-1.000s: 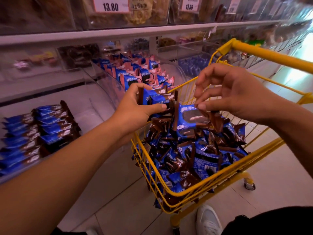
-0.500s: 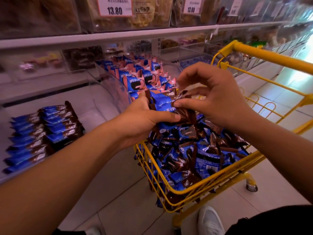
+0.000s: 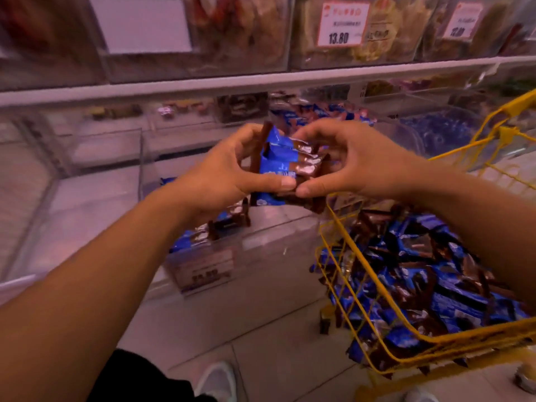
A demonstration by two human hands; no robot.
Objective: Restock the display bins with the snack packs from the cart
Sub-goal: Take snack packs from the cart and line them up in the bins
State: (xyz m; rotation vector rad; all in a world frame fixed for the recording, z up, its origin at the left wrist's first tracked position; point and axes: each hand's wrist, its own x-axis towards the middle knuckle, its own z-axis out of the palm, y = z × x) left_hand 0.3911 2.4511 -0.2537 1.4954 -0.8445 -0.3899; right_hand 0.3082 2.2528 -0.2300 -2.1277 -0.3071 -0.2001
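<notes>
Seen from the head camera, both hands meet in front of the shelves: the left hand (image 3: 220, 172) and the right hand (image 3: 345, 161) curl round a bunch of blue-and-brown snack packs (image 3: 285, 166), thumbs nearly touching, above the clear display bin (image 3: 200, 256). More packs fill the yellow cart (image 3: 359, 306) at right.

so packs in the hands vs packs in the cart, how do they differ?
The held stack is squared up, packs aligned; the cart packs lie in a loose jumble. The held stack is gripped between the left hand and right hand, up in front of the clear bins; the cart packs rest inside the yellow cart. The held stack is a handful; the cart packs are many. Both are blue-and-brown wrappers.
</notes>
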